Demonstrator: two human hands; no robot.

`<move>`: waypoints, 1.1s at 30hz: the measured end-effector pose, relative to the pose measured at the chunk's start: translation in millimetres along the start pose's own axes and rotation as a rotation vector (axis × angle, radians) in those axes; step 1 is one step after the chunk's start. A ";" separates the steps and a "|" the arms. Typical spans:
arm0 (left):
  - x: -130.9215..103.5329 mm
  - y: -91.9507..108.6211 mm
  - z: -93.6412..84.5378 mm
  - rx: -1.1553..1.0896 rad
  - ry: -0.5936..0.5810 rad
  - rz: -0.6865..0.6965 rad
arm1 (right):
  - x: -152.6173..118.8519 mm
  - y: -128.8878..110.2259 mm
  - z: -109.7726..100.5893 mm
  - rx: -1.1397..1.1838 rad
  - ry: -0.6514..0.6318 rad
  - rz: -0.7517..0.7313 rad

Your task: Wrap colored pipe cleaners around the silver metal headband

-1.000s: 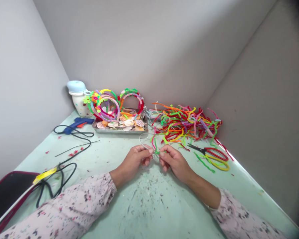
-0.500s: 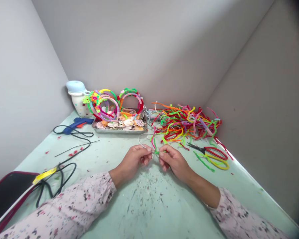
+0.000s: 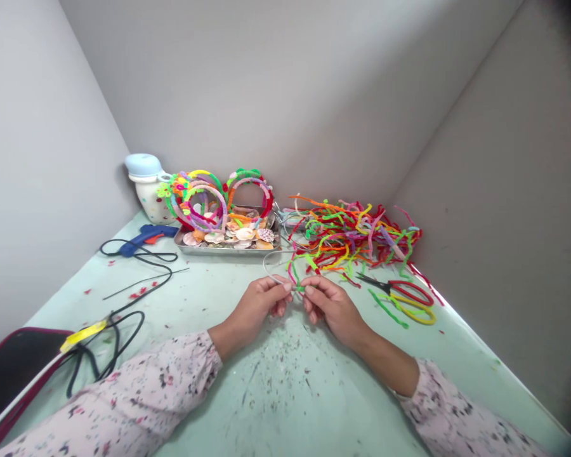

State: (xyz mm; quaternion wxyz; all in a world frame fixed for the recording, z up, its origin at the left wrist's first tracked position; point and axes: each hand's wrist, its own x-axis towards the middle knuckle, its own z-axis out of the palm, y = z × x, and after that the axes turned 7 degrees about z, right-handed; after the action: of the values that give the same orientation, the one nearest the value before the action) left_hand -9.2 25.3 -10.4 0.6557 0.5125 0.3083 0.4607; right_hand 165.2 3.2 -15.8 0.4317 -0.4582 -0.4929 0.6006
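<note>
In the middle of the table my left hand (image 3: 261,303) is closed in a pinch on a thin, pale headband hoop (image 3: 265,261), whose curve rises above the fingers. Close beside it, my right hand (image 3: 330,304) pinches a green pipe cleaner (image 3: 299,279) where it meets the hoop. A pink pipe cleaner (image 3: 291,270) stands up at the same spot, between the two hands. The fingertips partly hide how the strands cross. To the right of my right hand lie scissors (image 3: 402,297) with one red and one yellow handle, blades apart.
Behind my hands, a metal tray (image 3: 228,251) holds shells and wrapped headbands (image 3: 204,203). A heap of coloured pipe cleaners (image 3: 361,235) lies to its right. At the left are a blue glue gun (image 3: 145,240), black cable (image 3: 118,311), a white bottle (image 3: 150,190) and a dark flat object (image 3: 19,362).
The hands stay nearly in place. My right fingertips have shifted slightly left on the green pipe cleaner, and the hoop has tilted a little.
</note>
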 end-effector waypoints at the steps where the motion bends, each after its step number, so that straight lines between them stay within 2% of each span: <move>1: 0.0 -0.2 0.1 0.012 0.000 -0.004 | 0.1 0.1 -0.1 0.003 -0.001 -0.003; 26: -0.4 3.9 -1.6 0.031 -0.008 0.010 | -2.4 -2.1 1.6 -0.070 -0.036 -0.004; 33: -3.4 3.8 3.0 0.174 -0.031 0.020 | 0.8 -1.7 -0.1 -0.016 0.037 -0.053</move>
State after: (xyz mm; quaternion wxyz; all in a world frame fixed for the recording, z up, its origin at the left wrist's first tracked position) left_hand -9.0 21.1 -6.1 0.6088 0.5777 0.3319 0.4307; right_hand 165.3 4.3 -14.3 0.4529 -0.4594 -0.5016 0.5764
